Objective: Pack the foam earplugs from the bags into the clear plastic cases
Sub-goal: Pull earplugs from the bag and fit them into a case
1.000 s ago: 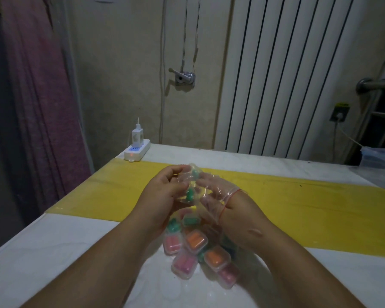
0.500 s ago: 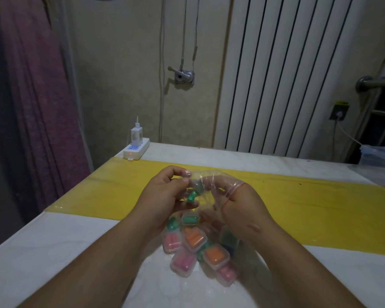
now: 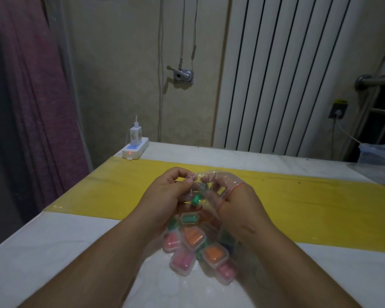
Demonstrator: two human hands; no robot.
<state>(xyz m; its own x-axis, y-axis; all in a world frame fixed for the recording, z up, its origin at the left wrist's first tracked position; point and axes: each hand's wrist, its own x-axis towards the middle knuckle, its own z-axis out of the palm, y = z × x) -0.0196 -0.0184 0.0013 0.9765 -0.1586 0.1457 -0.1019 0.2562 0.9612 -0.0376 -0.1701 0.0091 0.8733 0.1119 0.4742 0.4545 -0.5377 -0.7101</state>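
While the left hand pinches the clear plastic bag, right hand curled inside, hold unclear, best ease the green foam earplug out slowly; filled clear plastic cases at six o'clock.

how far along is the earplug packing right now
Done: a pile of filled cases holding orange, pink and green plugs lies on the table below the wrists. In hand: the left hand and right hand grip a clear bag with a green earplug inside. Left: that plug at least needs casing; what else the bag holds is unclear.
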